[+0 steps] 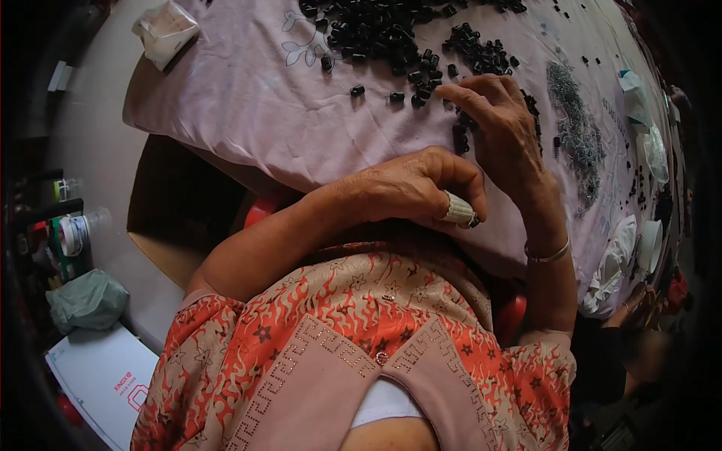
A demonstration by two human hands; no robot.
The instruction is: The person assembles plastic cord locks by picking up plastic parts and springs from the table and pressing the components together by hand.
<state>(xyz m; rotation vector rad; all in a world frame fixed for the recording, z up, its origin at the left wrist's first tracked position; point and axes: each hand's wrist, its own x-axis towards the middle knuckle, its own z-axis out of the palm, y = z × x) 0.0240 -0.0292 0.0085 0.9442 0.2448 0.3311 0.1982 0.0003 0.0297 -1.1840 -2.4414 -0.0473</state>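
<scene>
My left hand (425, 184) is at the near edge of the cloth-covered table, its fingers bent together. A whitish wrap covers its thumb, and a small dark piece shows at the fingertips. Farther forward, my right hand (496, 113) reaches over the cloth with its fingers apart, the index fingertip close to small black cylindrical pieces (421, 94). A large pile of the same black pieces (376, 34) lies beyond. To the right of my right hand is a heap of small grey metal parts (575, 120).
A clear-wrapped packet (167, 34) sits at the table's far left corner. White plastic bags (613, 263) lie along the right edge. An open cardboard box (169, 255) and a grey-green bag (89, 301) are at the left. Another person's arm (638, 301) shows at the right.
</scene>
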